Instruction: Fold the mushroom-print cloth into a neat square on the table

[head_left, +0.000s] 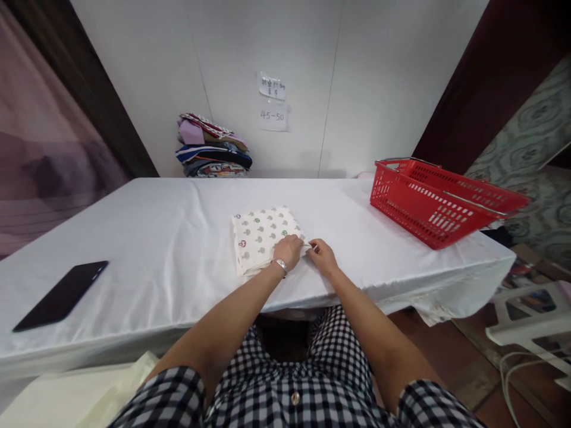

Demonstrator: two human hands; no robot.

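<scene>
One left hand (288, 252) and one right hand (323, 257) pinch one folded cloth (262, 235) — one red basket (414, 208) stands apart.

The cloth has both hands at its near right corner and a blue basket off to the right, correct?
Not quite: the head view shows a red basket. It does stand to the right, and the left hand and right hand are at the cloth's near right corner.

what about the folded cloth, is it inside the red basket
No, the folded cloth lies on the white tablecloth, left of the red basket.
</scene>
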